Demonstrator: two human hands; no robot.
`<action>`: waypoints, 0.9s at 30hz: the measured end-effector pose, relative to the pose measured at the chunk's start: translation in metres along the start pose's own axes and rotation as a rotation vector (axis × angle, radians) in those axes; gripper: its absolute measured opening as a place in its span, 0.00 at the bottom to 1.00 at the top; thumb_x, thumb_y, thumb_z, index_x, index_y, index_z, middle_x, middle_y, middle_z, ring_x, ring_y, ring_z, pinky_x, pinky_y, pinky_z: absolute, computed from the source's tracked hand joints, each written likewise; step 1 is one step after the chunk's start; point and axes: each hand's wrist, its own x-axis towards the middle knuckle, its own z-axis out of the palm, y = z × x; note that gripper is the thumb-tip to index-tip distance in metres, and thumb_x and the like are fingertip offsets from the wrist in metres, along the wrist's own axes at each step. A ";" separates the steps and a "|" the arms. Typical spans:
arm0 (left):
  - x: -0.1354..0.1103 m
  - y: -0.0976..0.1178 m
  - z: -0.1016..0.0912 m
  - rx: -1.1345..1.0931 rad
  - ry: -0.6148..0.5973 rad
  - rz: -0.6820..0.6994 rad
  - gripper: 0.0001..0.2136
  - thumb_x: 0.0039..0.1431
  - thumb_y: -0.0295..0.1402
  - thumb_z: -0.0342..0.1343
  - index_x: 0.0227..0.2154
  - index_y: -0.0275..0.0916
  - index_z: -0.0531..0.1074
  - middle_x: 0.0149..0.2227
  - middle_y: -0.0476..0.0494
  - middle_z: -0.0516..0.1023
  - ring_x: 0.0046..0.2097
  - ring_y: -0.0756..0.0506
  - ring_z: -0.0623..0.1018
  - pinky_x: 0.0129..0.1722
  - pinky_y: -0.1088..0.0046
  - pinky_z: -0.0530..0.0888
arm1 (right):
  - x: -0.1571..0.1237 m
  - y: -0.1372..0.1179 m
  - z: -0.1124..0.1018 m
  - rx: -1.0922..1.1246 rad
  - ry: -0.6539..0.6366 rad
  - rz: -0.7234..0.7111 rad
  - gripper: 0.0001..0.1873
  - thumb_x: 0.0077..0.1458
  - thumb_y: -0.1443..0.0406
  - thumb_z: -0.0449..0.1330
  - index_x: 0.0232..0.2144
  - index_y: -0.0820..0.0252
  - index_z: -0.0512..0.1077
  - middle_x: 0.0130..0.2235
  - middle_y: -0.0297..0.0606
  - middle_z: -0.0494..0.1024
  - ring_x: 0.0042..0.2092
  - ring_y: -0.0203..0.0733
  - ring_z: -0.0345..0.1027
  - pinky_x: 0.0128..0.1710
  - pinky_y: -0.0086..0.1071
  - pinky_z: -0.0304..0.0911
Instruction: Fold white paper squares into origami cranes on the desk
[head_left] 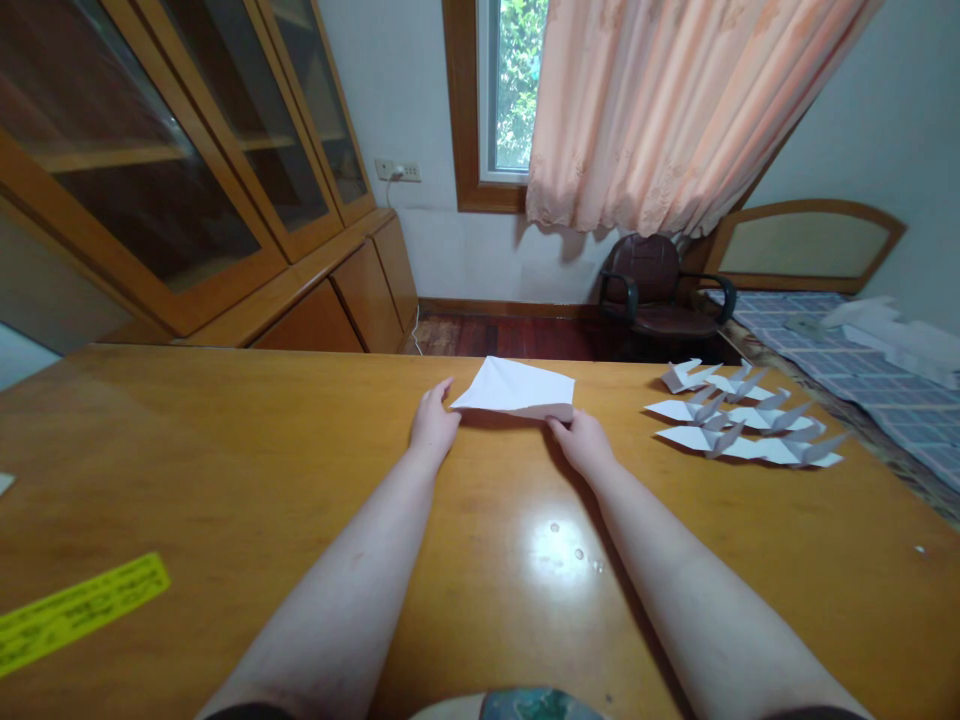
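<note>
A partly folded white sheet of paper (521,388) is in front of me over the table, its left corner pointed and its near edge raised. My right hand (585,442) pinches its near right corner, thumb on the near side. Beside the pointed left corner is my left hand (435,425), fingers stretched forward and thumb apart, close to or touching the paper's tip. Several finished white paper cranes (709,437) stand grouped to the right of my right hand, wings raised.
The wooden table (300,480) spans the view. A yellow strip with writing (82,612) lies at the left. Beyond the far edge are a glass-door cabinet (300,250), an office chair (652,285) and a bed (870,350). A pink curtain (660,110) hangs by the window.
</note>
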 end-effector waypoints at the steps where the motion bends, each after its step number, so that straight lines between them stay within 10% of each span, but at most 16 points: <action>1: 0.000 0.000 0.000 0.005 -0.003 0.014 0.29 0.47 0.20 0.55 0.55 0.40 0.67 0.53 0.39 0.71 0.52 0.43 0.73 0.56 0.67 0.69 | 0.000 0.000 0.000 0.006 0.006 0.007 0.16 0.57 0.59 0.54 0.39 0.60 0.77 0.38 0.45 0.80 0.44 0.50 0.73 0.45 0.39 0.64; 19: -0.001 -0.012 0.003 0.030 -0.043 0.126 0.12 0.53 0.27 0.51 0.36 0.42 0.78 0.43 0.45 0.78 0.48 0.44 0.75 0.51 0.68 0.69 | 0.004 0.014 0.014 0.269 0.064 -0.065 0.13 0.48 0.64 0.59 0.38 0.58 0.76 0.39 0.41 0.80 0.42 0.45 0.73 0.45 0.38 0.65; 27: -0.007 0.012 -0.009 0.213 -0.073 0.046 0.12 0.56 0.30 0.51 0.37 0.47 0.79 0.42 0.46 0.80 0.46 0.43 0.75 0.48 0.66 0.69 | 0.004 0.020 0.002 0.499 0.571 0.051 0.17 0.55 0.65 0.48 0.42 0.63 0.73 0.41 0.45 0.77 0.41 0.45 0.71 0.43 0.39 0.65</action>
